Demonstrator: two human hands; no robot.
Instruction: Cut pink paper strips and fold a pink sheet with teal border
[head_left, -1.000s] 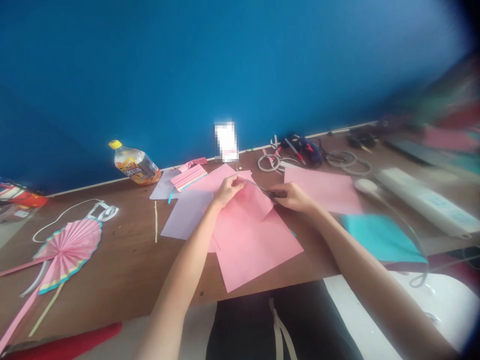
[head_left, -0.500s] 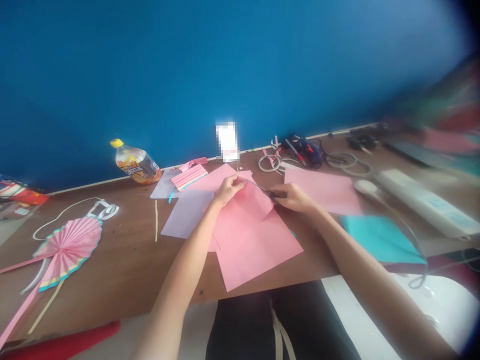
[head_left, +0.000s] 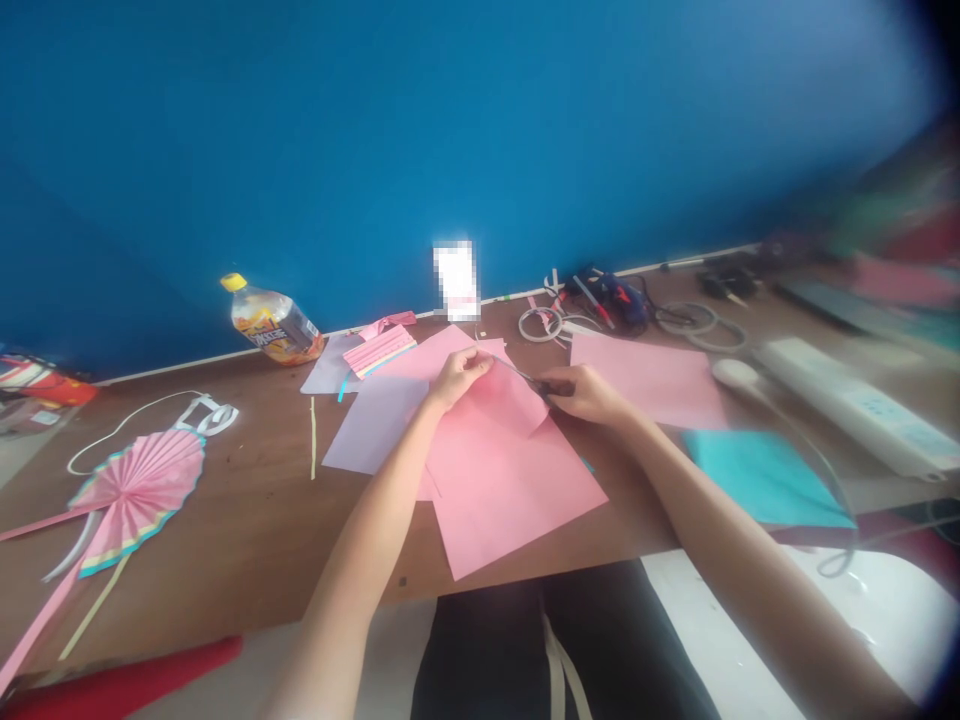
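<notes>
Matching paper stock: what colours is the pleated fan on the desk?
The fan is pink, edged teal and yellow; head view.

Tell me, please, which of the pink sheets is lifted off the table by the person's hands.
It is the small pink sheet raised between the left hand and the right hand; the other pink sheet, to the right, lies flat on the table.
</notes>
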